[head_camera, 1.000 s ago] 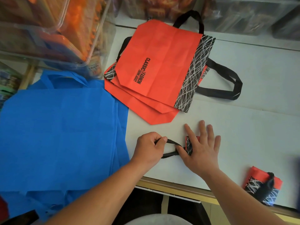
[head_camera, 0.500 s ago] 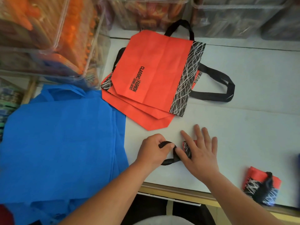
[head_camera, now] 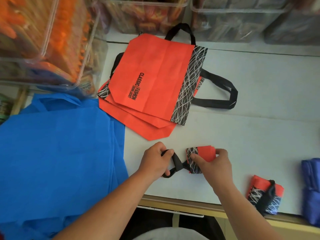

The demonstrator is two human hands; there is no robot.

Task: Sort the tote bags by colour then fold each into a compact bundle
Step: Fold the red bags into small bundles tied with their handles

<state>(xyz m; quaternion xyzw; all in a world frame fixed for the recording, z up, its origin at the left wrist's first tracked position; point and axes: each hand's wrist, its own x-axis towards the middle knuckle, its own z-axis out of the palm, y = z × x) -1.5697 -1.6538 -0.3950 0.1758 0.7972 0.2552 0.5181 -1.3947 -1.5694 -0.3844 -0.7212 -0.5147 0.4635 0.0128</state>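
red tote stack [head_camera: 155, 80] is the reference: several flat red bags with black scribble-pattern bands and black handles, fanned out on the white table [head_camera: 259, 132].

half-folded red bundle [head_camera: 205, 153] is just in front of the stack, not touching it. can't tell if it's lifted or resting on the table. right hand [head_camera: 214, 164] grips it: thumb on the patterned band, fingers curled over the far red side. its black handle [head_camera: 176, 161] runs out left of the bundle, twisted. left hand [head_camera: 154, 160] has fingers curled round that loop. both hands are closed on the same bag.

finished red bundle [head_camera: 265, 194], handle wrapped round it, lies front-right of the stack at the table edge, well apart from the hands. blue-purple bundle [head_camera: 311, 187] is further right, cut off by the frame.

flat blue totes [head_camera: 57, 149] lie left-front of the stack, meeting its left corner. clear bins [head_camera: 52, 40] stand behind and left of the stack, contents blurred.
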